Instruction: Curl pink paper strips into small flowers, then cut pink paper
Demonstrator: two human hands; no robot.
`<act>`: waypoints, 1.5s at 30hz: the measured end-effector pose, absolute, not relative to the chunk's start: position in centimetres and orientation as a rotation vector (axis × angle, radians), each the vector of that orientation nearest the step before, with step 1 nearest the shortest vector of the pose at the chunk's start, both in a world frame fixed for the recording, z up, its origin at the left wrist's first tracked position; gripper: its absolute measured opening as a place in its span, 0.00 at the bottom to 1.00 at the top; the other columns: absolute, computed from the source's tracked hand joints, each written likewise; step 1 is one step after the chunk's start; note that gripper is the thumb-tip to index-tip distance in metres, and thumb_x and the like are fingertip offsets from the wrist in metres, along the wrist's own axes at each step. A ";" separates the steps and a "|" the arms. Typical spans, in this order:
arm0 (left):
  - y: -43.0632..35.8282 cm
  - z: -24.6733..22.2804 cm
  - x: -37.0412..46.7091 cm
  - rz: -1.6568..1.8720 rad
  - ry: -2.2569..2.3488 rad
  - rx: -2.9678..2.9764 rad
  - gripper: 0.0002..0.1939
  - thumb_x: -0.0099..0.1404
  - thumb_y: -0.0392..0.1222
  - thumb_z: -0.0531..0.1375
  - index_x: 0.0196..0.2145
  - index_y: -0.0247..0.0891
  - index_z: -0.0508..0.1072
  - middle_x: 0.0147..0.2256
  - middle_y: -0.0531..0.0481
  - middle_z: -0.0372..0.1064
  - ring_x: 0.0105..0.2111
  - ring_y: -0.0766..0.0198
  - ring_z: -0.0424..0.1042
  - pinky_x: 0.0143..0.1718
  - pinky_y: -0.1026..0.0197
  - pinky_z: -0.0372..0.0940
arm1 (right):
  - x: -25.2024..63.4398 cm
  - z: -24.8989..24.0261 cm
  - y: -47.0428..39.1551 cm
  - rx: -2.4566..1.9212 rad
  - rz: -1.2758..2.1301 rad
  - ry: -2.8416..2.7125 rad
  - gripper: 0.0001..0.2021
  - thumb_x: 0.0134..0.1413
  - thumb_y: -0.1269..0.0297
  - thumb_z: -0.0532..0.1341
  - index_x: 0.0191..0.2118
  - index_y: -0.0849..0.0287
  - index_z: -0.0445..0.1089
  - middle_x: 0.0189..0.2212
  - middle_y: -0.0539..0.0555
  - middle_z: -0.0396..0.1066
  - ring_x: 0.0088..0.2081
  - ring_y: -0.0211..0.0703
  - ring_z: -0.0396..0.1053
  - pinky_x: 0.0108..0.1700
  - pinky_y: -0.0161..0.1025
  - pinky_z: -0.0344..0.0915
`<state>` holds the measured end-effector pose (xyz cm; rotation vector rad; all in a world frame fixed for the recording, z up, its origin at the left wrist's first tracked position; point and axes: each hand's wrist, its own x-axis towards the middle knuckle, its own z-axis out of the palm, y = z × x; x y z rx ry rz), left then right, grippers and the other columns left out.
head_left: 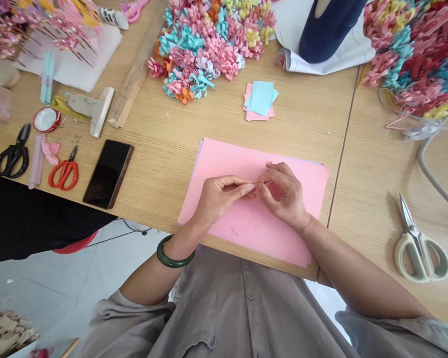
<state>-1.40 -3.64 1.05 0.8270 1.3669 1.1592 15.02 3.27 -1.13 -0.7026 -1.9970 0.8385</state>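
The left hand [220, 196] is pinching a small pink piece [256, 184] between thumb and fingers, and the right hand [283, 191] is closing its thumb and forefinger on the same piece, the fingertips partly hiding its shape. The piece is hovering over a stack of pink paper [261, 238], where thin pink slivers [234, 230] are lying near the front edge. Beyond the stack, small blue and pink paper squares [262, 98] are sitting in a loose pile, and a large heap of curled paper flowers [216, 44] is spreading behind them. A dark blue object [326, 32] is resting on a white sheet [332, 63] at the far side, with more curled flowers [414, 64] crowding the far right corner beside a grey cable [435, 174]. Pale-handled scissors [418, 248] are lying open to the right, near the forearm. On the left, a black phone [108, 174], red-handled snips [64, 173], black-handled scissors [13, 156], a metal clip [93, 109] and a wooden strip [134, 84] are taking up the table [157, 164].
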 end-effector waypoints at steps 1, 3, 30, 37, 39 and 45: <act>-3.6 1.1 -1.3 1.164 1.385 0.838 0.10 0.59 0.45 0.69 0.34 0.35 0.82 0.30 0.49 0.80 0.31 0.63 0.80 0.39 0.63 0.76 | 15.0 -1.1 3.3 -0.698 0.838 -1.998 0.06 0.56 0.73 0.61 0.32 0.54 0.68 0.25 0.49 0.72 0.34 0.43 0.66 0.55 0.54 0.70; -3.6 1.1 -1.1 1.185 1.426 0.883 0.10 0.60 0.45 0.69 0.33 0.35 0.81 0.29 0.49 0.80 0.30 0.64 0.80 0.38 0.63 0.76 | 15.0 -1.2 3.3 -0.692 0.837 -2.002 0.06 0.55 0.73 0.62 0.32 0.55 0.68 0.25 0.49 0.72 0.34 0.43 0.66 0.55 0.54 0.70; -3.9 1.0 -1.0 1.244 1.556 1.056 0.09 0.62 0.45 0.66 0.33 0.36 0.80 0.31 0.50 0.80 0.31 0.63 0.80 0.37 0.63 0.75 | 14.9 -1.4 3.4 -0.713 0.813 -2.031 0.05 0.57 0.71 0.63 0.33 0.53 0.70 0.27 0.49 0.72 0.34 0.43 0.69 0.56 0.53 0.70; -3.8 0.9 -1.0 1.220 1.579 1.135 0.10 0.65 0.46 0.64 0.34 0.37 0.80 0.33 0.49 0.80 0.32 0.63 0.80 0.38 0.63 0.75 | 14.8 -1.4 3.4 -0.728 0.811 -2.046 0.04 0.57 0.70 0.62 0.33 0.53 0.71 0.27 0.50 0.73 0.35 0.45 0.69 0.56 0.54 0.70; -3.8 0.9 -0.9 1.205 1.599 1.195 0.11 0.67 0.46 0.62 0.35 0.37 0.80 0.35 0.49 0.81 0.33 0.63 0.80 0.38 0.63 0.75 | 14.8 -1.4 3.4 -0.740 0.819 -2.050 0.04 0.57 0.69 0.62 0.32 0.53 0.71 0.27 0.50 0.73 0.35 0.45 0.69 0.56 0.54 0.70; -3.9 1.0 -1.0 1.216 1.574 1.221 0.11 0.66 0.47 0.62 0.35 0.37 0.80 0.34 0.48 0.80 0.34 0.63 0.80 0.40 0.63 0.74 | 14.8 -1.3 3.4 -0.726 0.803 -2.034 0.05 0.57 0.71 0.62 0.32 0.53 0.70 0.26 0.49 0.73 0.35 0.44 0.68 0.56 0.54 0.70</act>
